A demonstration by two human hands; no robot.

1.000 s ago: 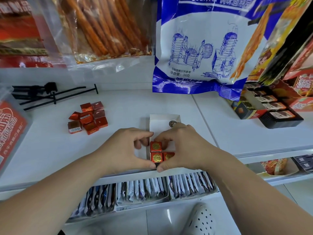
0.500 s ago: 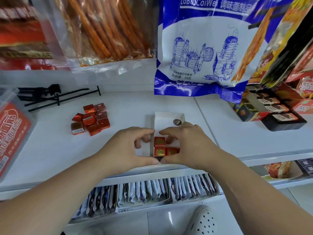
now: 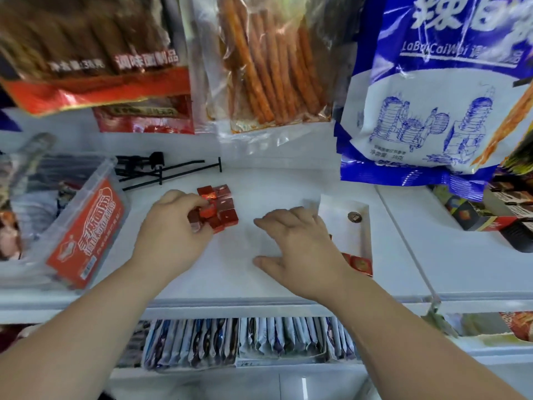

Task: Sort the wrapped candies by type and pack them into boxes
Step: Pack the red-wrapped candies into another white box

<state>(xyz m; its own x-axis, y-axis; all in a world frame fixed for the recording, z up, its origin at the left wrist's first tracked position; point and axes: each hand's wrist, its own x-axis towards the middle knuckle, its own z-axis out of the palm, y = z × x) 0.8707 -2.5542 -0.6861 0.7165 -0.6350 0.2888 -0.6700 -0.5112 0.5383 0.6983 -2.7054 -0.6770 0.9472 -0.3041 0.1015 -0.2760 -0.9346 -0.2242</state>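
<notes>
A pile of red foil-wrapped square candies (image 3: pixel 223 206) lies on the white shelf (image 3: pixel 236 272). My left hand (image 3: pixel 173 229) is on the pile's left side, its fingers curled round one or two of the candies. My right hand (image 3: pixel 297 243) hovers over the shelf between the pile and a small white box (image 3: pixel 346 226), fingers spread and holding nothing. Several red candies with gold seals (image 3: pixel 359 264) sit in the near end of the box, partly hidden by my right wrist.
A clear plastic tub with a red label (image 3: pixel 83 229) stands at the left. Black metal hooks (image 3: pixel 161 171) lie at the back. Snack bags (image 3: pixel 268 64) hang overhead, a blue and white one (image 3: pixel 427 111) among them. Boxed goods (image 3: pixel 487 215) sit at the right. Sachets (image 3: pixel 230 342) fill the lower shelf.
Both hands have left the box and moved left. My left hand now grips candies in the pile, and my right hand has opened beside the box. The camera has turned left.
</notes>
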